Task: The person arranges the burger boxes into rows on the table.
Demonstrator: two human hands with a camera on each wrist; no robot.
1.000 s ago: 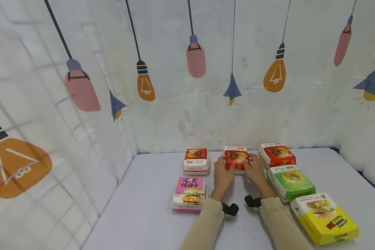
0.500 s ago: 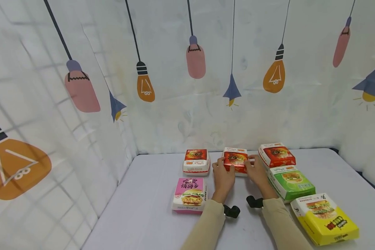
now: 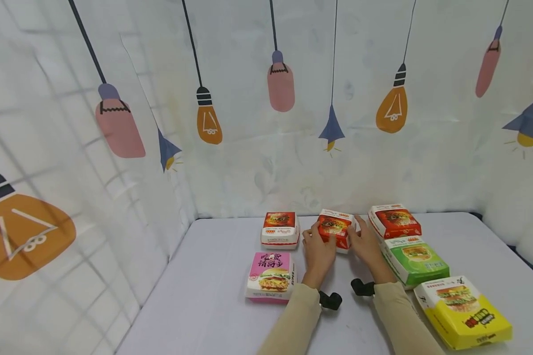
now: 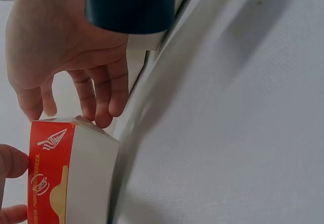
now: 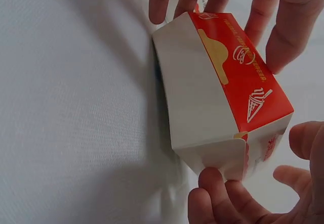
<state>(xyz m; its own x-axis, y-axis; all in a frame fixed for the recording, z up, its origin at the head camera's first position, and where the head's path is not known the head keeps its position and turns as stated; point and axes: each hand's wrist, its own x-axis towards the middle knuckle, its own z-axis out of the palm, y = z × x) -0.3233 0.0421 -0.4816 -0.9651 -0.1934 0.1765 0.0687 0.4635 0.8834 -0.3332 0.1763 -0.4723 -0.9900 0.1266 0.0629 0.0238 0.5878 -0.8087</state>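
Note:
A red-and-white burger box (image 3: 333,226) with a burger print lies between my hands at the back middle of the table, turned slightly clockwise. My left hand (image 3: 318,252) grips its left side with bent fingers. On the opposite side, my right hand (image 3: 365,247) holds it by the edge and corner. In the left wrist view, the box's red-and-white side (image 4: 86,168) faces the camera, with the right hand (image 4: 66,42) above it and a left thumb (image 4: 12,161) at its edge. The right wrist view shows the right fingertips (image 5: 212,181) against the box's end.
Left of the hands stand another red-and-white box (image 3: 280,230) and a pink box (image 3: 271,277). A red box (image 3: 395,220), a green box (image 3: 416,260) and a yellow box (image 3: 463,311) form a slanting row on the right. A wall sheet (image 3: 248,167) borders the table's back edge.
Between my hands the burger box has turned a little clockwise and shifted slightly toward me and to the right. Both hands have moved along with it. The other boxes stay in place.

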